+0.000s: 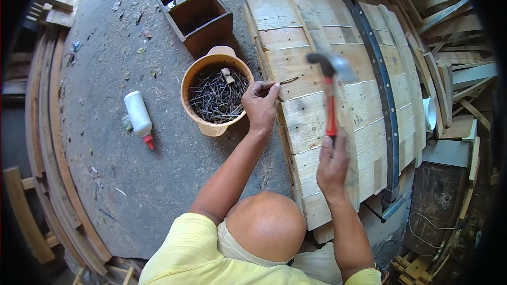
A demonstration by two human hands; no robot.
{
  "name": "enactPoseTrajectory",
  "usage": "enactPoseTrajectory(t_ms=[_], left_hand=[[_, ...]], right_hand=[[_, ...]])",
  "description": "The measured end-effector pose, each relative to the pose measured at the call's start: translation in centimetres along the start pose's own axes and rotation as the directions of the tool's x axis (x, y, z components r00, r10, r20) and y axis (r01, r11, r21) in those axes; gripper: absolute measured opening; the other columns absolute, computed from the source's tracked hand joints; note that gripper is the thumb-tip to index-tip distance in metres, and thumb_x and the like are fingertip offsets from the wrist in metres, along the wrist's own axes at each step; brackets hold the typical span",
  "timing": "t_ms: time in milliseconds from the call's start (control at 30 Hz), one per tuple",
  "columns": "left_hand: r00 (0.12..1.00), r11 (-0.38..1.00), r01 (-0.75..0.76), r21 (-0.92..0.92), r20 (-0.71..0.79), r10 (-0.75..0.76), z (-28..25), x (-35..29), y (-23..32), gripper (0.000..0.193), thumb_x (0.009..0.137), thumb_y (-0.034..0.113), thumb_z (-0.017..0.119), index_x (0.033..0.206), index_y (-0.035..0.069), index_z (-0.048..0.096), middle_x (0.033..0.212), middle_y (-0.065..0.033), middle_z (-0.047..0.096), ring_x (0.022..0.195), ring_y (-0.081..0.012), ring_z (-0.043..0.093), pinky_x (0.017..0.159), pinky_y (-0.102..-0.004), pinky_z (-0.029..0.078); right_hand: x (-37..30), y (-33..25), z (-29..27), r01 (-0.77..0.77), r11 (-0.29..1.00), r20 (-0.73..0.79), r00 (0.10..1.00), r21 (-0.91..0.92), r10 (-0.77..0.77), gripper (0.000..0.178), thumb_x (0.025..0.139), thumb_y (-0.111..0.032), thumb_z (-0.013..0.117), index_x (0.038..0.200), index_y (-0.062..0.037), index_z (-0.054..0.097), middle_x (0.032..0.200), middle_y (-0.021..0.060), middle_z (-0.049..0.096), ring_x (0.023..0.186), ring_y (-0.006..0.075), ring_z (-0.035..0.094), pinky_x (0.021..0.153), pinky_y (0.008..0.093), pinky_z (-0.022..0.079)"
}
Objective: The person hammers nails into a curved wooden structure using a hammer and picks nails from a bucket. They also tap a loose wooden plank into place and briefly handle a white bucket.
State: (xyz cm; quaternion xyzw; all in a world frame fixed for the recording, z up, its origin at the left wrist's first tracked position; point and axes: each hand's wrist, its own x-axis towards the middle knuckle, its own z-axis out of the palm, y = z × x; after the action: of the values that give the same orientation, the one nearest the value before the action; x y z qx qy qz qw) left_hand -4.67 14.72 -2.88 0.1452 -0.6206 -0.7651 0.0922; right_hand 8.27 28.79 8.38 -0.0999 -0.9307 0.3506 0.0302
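Observation:
Between the thumb and fingertips of my left hand point(260, 108), I pinch a nail point(289, 81) that points right, over the edge of the pale wooden panel point(306, 113). The nail looks slightly bent. My right hand point(333, 169) is closed round the lower handle of a red-handled claw hammer point(330, 105). The hammer is raised over the panel, its head partly smeared by motion. Just left of my left hand, an orange plastic basin point(186, 92) holds many loose dark nails point(216, 95) and a small wood block point(227, 75).
A long dark metal bar clamp point(375, 47) lies across the panel. Beyond the basin stands a brown wooden box point(211, 27) with a handle. A white glue bottle point(138, 113) with a red tip lies on the concrete floor at left. Timber offcuts point(454, 74) are piled at right.

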Motion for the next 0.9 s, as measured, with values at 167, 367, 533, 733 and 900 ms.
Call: enactPoseTrajectory(t_ms=[167, 367, 533, 733, 900], left_hand=[[1.000, 1.000, 0.012, -0.024, 0.005, -0.012, -0.2, 0.0, -0.2, 0.011, 0.085, 0.006, 0.076, 0.091, -0.002, 0.071, 0.080, -0.0034, 0.069, 0.071, -0.0074, 0.062, 0.067, -0.0213, 0.050], [0.999, 0.998, 0.047, -0.037, 0.009, -0.047, 0.3, -0.1, 0.7, 0.011, 0.085, 0.008, 0.076, 0.088, -0.002, 0.071, 0.079, -0.0022, 0.067, 0.071, -0.0074, 0.060, 0.067, -0.0225, 0.049], [0.999, 0.999, 0.043, -0.014, 0.018, -0.043, -0.1, 0.0, 1.0, 0.012, 0.085, 0.008, 0.076, 0.090, -0.002, 0.071, 0.080, -0.0022, 0.068, 0.069, -0.0066, 0.059, 0.064, -0.0213, 0.048], [0.999, 0.999, 0.038, -0.030, 0.034, -0.037, -0.6, 0.7, 1.2, 0.011, 0.087, 0.007, 0.074, 0.092, -0.002, 0.071, 0.081, -0.0036, 0.069, 0.071, -0.0084, 0.061, 0.066, -0.0228, 0.051], [0.986, 0.985, -0.153, -0.080, 0.060, 0.158, -0.9, 1.3, 4.2, 0.005, 0.094, 0.004, 0.066, 0.097, 0.000, 0.067, 0.089, -0.0062, 0.070, 0.078, -0.0114, 0.064, 0.070, -0.0244, 0.053]], right_hand=[[1.3, 0.6, -1.1, -0.056, 0.995, 0.126, 0.990, -0.087, 0.066, 0.039, 0.105, -0.032, 0.045, 0.134, -0.0064, 0.047, 0.082, 0.0272, 0.066, 0.080, 0.0504, 0.064, 0.066, 0.0550, 0.047], [0.3, -1.1, -0.6, 0.092, 0.992, -0.170, 0.982, 0.084, -0.077, 0.037, 0.105, -0.029, 0.047, 0.132, -0.0049, 0.048, 0.081, 0.0275, 0.066, 0.079, 0.0475, 0.066, 0.062, 0.0543, 0.047], [1.5, 1.4, -0.8, -0.070, 0.993, 0.099, 0.992, -0.100, 0.080, 0.039, 0.105, -0.034, 0.046, 0.133, -0.0071, 0.048, 0.081, 0.0288, 0.065, 0.081, 0.0518, 0.063, 0.065, 0.0575, 0.045], [0.6, 0.5, -2.1, -0.021, 0.985, -0.091, 0.995, 0.173, 0.038, 0.041, 0.106, -0.036, 0.045, 0.130, -0.0040, 0.052, 0.071, 0.0162, 0.058, 0.065, 0.0320, 0.057, 0.059, 0.0434, 0.043], [-3.9, 3.6, -7.0, -0.121, 0.961, -0.123, 0.980, 0.248, 0.155, 0.042, 0.106, -0.037, 0.046, 0.129, -0.0024, 0.052, 0.061, -0.0009, 0.048, 0.053, 0.0078, 0.045, 0.050, 0.0273, 0.037]])
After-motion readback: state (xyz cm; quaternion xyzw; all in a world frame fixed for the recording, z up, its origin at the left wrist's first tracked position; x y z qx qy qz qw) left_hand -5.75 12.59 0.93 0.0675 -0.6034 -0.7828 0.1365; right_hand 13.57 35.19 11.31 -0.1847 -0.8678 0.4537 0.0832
